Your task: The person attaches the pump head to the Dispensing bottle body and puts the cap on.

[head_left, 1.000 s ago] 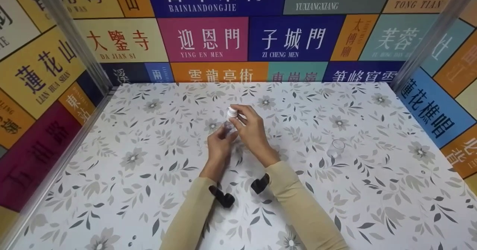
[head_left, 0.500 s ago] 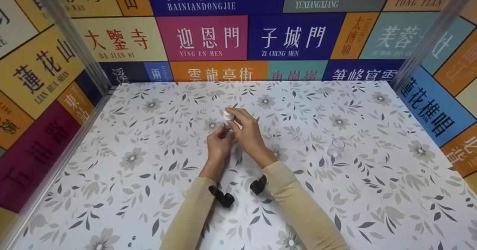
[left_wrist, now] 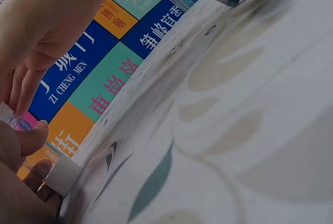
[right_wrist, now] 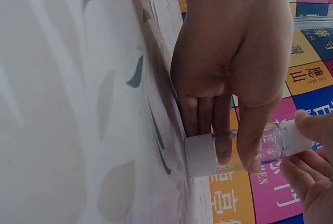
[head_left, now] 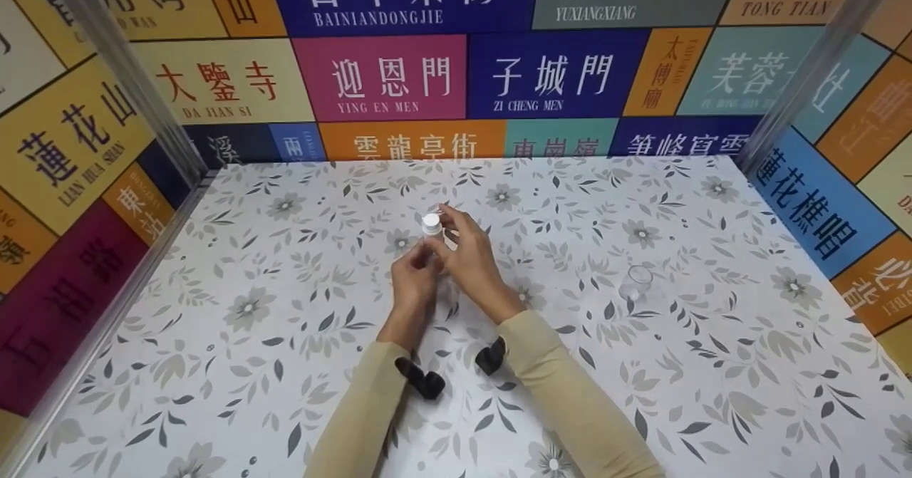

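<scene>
A small clear bottle (right_wrist: 265, 141) with a white bottom piece (right_wrist: 201, 156) stands upright at the middle of the table, its base at or near the cloth. My left hand (head_left: 413, 280) grips its clear body, thumb and fingers wrapped round it in the right wrist view. On top is a white cap (head_left: 431, 224), which my right hand (head_left: 474, 261) pinches at the sides between thumb and fingers. From above, the hands hide most of the bottle's body. In the left wrist view, the white bottom piece (left_wrist: 63, 176) shows below the left fingers.
A clear, cup-like piece (head_left: 638, 282) lies on the patterned tablecloth (head_left: 285, 392) to the right of my hands. Printed walls (head_left: 385, 79) enclose the table's back and sides. Black wrist straps (head_left: 422, 380) sit on both sleeves.
The white cap has shifted slightly left and toward me. My right fingers have slid from over the cap to its right side, leaving its top showing. The left hand has barely moved.
</scene>
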